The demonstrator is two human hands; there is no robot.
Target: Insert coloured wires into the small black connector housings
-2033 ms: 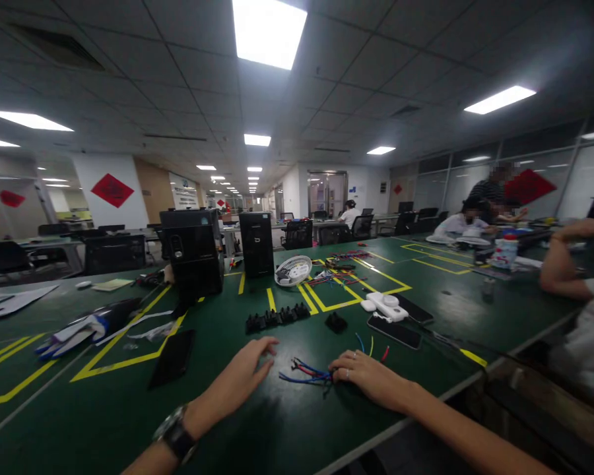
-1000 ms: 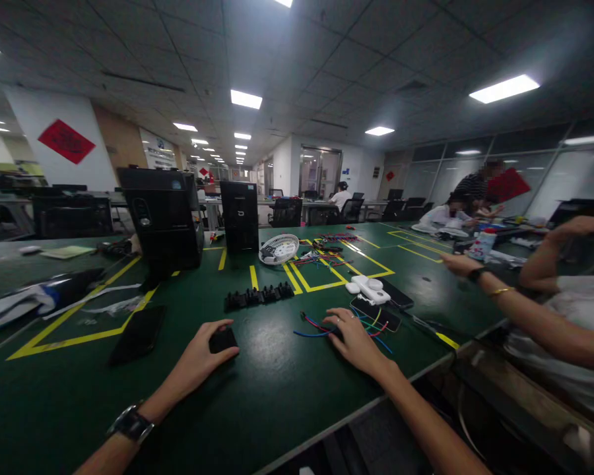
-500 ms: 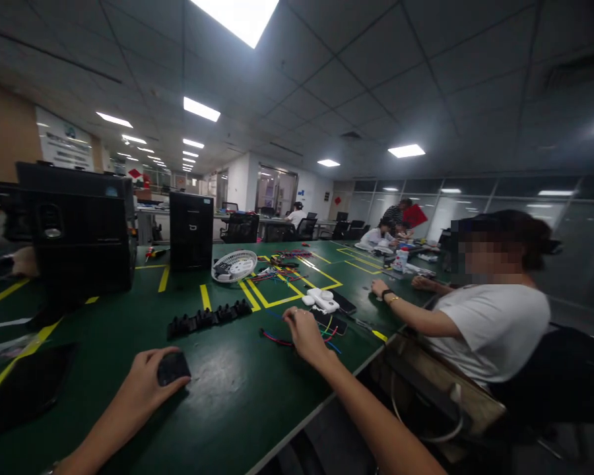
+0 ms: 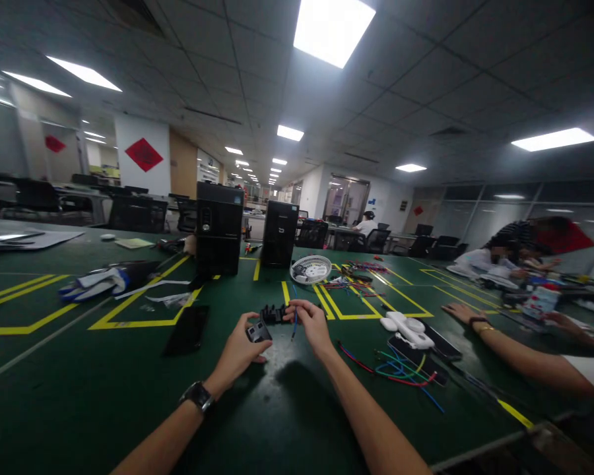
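My left hand [image 4: 235, 353] grips a small black block [image 4: 259, 332] with square recesses in its face, held just above the green table. In my right hand [image 4: 314, 326], thumb and fingers pinch a thin blue wire [image 4: 294, 328], whose lower end hangs down beside the block. Wire and block are apart. Behind my hands lies a row of black plastic parts [image 4: 273, 313], partly hidden by my fingers. Loose red, blue and green wires [image 4: 400, 371] are spread to the right of my right forearm.
Two black computer towers [image 4: 218, 231] and a white basket [image 4: 321, 270] stand farther back. A white device [image 4: 408, 330] lies near dark phones at the right, close to a co-worker's arm [image 4: 515, 349]. At left are a flat black panel [image 4: 187, 331] and gloves [image 4: 96, 282].
My right hand has left the loose wires and come left with a blue wire. My left hand has brought the block close to it. The view has turned left.
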